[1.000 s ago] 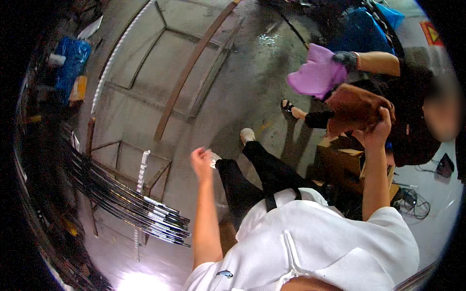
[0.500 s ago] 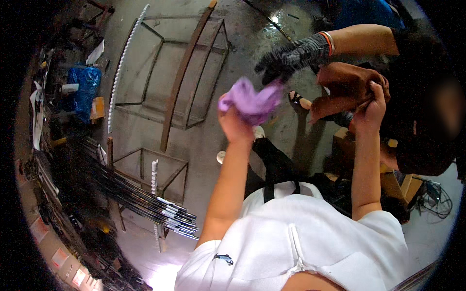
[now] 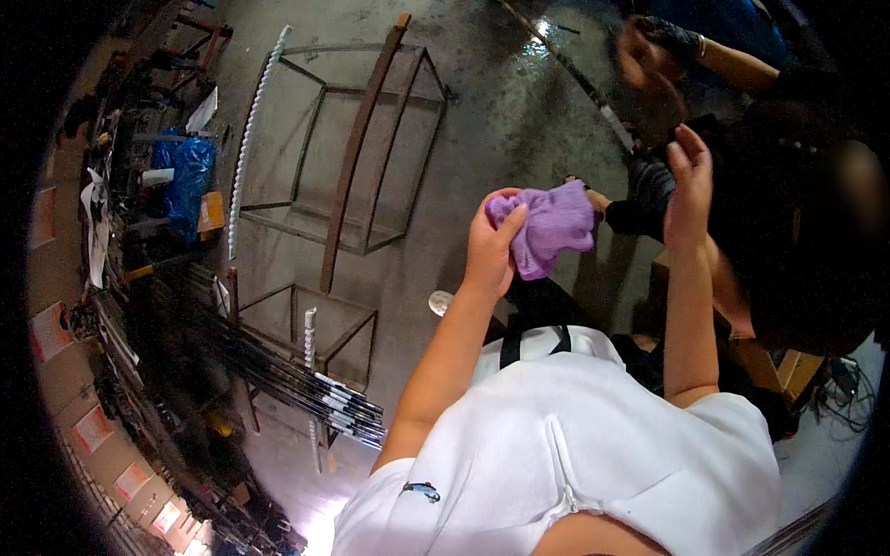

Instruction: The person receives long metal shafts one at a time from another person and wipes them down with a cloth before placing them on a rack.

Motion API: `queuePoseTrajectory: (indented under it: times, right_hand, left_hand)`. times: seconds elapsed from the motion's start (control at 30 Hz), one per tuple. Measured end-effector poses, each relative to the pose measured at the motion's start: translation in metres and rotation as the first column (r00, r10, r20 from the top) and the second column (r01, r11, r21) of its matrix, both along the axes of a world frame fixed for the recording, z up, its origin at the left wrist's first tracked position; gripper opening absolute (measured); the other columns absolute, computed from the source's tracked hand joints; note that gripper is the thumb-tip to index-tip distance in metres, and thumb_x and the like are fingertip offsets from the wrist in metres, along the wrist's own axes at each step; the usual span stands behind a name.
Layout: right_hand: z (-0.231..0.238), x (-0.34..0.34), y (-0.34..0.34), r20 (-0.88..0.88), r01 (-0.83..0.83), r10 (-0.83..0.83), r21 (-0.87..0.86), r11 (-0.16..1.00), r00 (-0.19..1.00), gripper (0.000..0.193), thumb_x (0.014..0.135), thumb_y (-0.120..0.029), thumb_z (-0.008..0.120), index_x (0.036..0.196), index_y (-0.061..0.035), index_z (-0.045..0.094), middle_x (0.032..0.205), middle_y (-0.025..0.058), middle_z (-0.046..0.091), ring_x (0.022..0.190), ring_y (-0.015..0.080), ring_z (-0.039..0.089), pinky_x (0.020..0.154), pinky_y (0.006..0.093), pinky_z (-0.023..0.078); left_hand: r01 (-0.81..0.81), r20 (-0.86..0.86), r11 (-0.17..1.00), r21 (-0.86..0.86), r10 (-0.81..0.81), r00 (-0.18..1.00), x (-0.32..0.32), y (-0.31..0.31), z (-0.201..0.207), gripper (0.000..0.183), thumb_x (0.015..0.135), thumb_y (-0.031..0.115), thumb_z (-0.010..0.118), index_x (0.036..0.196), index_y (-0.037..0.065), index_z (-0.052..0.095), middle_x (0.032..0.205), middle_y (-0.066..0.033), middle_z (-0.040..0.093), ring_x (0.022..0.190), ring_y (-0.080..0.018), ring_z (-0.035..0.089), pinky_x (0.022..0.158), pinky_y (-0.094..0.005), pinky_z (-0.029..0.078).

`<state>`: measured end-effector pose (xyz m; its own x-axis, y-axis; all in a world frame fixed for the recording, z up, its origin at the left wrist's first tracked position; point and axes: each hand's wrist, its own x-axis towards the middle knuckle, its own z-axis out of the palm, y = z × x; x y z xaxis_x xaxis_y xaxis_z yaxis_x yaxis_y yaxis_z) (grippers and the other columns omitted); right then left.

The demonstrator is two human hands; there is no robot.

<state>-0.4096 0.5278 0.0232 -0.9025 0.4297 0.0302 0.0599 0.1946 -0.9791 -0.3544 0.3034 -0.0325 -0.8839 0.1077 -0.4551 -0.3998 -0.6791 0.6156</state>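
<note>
My left hand (image 3: 496, 241) is closed on a bunched purple cloth (image 3: 556, 227), thumb lying across its near side. To the right, my right hand (image 3: 688, 185) is raised with its fingers stretched out and nothing in it. Just beyond it a co-worker in dark clothes wears dark gloves. One gloved hand (image 3: 672, 39) has a blurred brown cloth (image 3: 644, 69) at it. The other gloved hand (image 3: 652, 181) is beside a long pole (image 3: 584, 83), mostly dark with a pale stretch; whether it grips the pole I cannot tell.
A metal frame (image 3: 324, 88) stands on the concrete floor, a brown bar (image 3: 366, 148) across it. Black rods (image 3: 315, 394) with pale ends jut out at lower left. Blue plastic wrap (image 3: 190, 176) is further left. Cardboard boxes (image 3: 793, 371) and cables (image 3: 844, 385) lie at lower right.
The brown cloth has left my right hand and is now at the co-worker's far gloved hand. My right hand has opened. My left hand has moved right with the purple cloth, away from the glove.
</note>
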Motion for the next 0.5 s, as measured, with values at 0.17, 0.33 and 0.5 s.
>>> queuePoseTrajectory:
  times: [0.17,0.33,0.5]
  right_hand:
    - [-0.005,0.032,-0.030,0.155,-0.544,0.645,-0.412,0.731,0.748,0.058,0.074,-0.020,0.064,0.125,-0.0058,0.039,0.117,0.0095,0.049,0.106,0.0191,0.048,0.090,0.0316,0.037]
    - [0.005,0.027,-0.032,0.237,-0.348,0.648,-0.685,0.640,0.724,0.033,0.076,-0.017,0.064,0.104,-0.0040,0.053,0.094,0.0050,0.058,0.082,0.0132,0.056,0.074,0.0277,0.046]
    - [0.003,0.030,-0.041,0.242,-0.183,0.619,-0.820,0.542,0.747,0.034,0.078,-0.019,0.063,0.106,-0.0044,0.052,0.097,0.0061,0.058,0.087,0.0158,0.056,0.077,0.0303,0.046]
  left_hand:
    - [0.106,-0.106,0.992,-0.063,-0.112,0.988,-0.016,0.016,0.041,0.026,0.079,0.013,0.064,0.100,0.004,0.050,0.091,-0.0028,0.054,0.082,-0.0105,0.053,0.073,-0.0245,0.045]
    - [0.030,-0.168,0.928,-0.370,-0.099,0.981,-0.027,0.005,0.052,0.019,0.080,0.012,0.064,0.093,0.003,0.054,0.087,-0.0027,0.056,0.082,-0.0100,0.052,0.071,-0.0230,0.044]
    - [-0.115,-0.130,0.924,-0.364,0.071,0.989,-0.010,-0.019,0.037,0.018,0.084,0.013,0.057,0.099,0.004,0.052,0.100,-0.0060,0.056,0.086,-0.0110,0.052,0.074,-0.0240,0.043]
